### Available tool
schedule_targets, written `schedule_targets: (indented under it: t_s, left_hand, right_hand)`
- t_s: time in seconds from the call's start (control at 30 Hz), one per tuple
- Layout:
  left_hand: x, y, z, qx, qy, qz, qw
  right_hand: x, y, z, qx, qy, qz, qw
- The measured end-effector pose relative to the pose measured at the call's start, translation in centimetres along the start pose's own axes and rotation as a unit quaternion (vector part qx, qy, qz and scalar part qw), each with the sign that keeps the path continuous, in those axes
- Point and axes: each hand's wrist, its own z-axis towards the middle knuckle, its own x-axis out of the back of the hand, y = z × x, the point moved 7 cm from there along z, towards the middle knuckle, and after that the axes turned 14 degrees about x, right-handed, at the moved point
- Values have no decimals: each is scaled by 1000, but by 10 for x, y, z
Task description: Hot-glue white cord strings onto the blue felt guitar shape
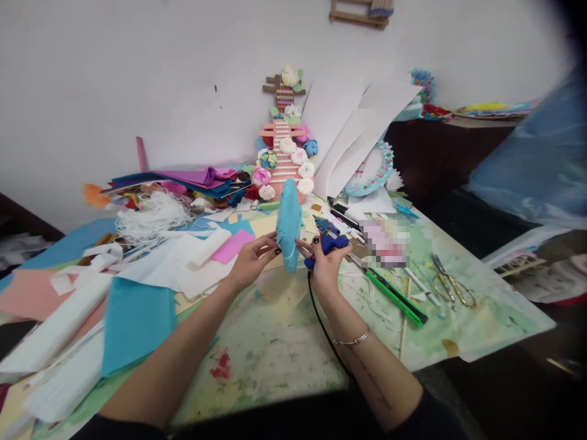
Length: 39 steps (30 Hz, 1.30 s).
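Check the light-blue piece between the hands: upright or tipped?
Upright. The light-blue piece has its long axis near vertical, with the left hand at one side and the right hand at the other.

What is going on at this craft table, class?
A person holds a blue, paper-like piece upright above the table, the left hand at one side. The right hand grips a dark blue tool with a black cord, its fingers also at the piece. Gold-handled scissors and a green cutter lie to the right; a flower-covered guitar-like model stands behind.
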Motion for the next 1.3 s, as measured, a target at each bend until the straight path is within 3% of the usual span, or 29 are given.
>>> schedule_targets:
  t_s: [0.2,0.37,0.43,0.53,0.67,0.83,1.03,1.17,1.3]
  left_hand:
    - [-23,18,16,-59,-3,107,992]
    - [-55,32,23,-110,-26,225,968]
    - [-67,33,25,-113,-41,254,960]
    - [-74,32,28,-119,-46,289,949]
    - [-60,38,25,-146,-18,319,936]
    - [-29,44,-1,-185,-10,353,917]
    - [6,10,-27,-139,7,348,927]
    - [11,-16,-20,-111,-37,323,939]
    - [9,-26,-4,-106,-65,325,938]
  right_hand:
    - [17,-38,29,48,35,-29,998]
    - [39,-81,54,148,68,-196,967]
    - [51,-88,59,170,82,-249,950]
    - [68,-80,60,160,96,-258,948]
    - [75,-57,52,131,106,-222,960]
    - [57,-32,27,114,79,-186,973]
    - [39,1,-12,35,14,-201,979]
    - [49,3,-18,13,-31,-311,950]
    - [64,-20,-9,30,-78,-373,924]
